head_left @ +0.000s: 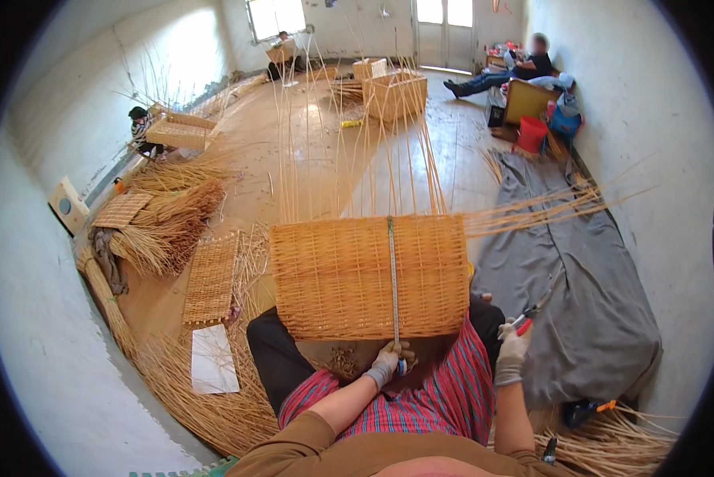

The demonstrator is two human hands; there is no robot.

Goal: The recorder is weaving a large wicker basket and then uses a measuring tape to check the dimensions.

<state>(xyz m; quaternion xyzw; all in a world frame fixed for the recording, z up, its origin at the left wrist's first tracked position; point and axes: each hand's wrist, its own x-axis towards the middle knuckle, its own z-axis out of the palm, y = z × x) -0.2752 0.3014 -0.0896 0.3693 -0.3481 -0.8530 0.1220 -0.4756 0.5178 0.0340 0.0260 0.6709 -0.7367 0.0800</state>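
Observation:
A woven wicker panel (333, 274) stands across my knees, with long loose rods rising from its far edge and others sticking out to the right. A tape measure (395, 278) runs across the panel from far edge to near edge. My gloved left hand (385, 362) is closed round the tape's case just below the near edge, and the blue of the case shows partly beneath the fingers. Off to the right, my gloved right hand (514, 347) grips red-handled pruning shears (524, 324), blades pointing away over the grey cloth.
A grey cloth (580, 318) covers something low on the right. Bundles of wicker rods (190, 397) and a flat woven panel (211, 278) lie on the left, beside a white sheet (214, 359). A box-shaped basket (395, 97) stands farther off. Several people sit around the room.

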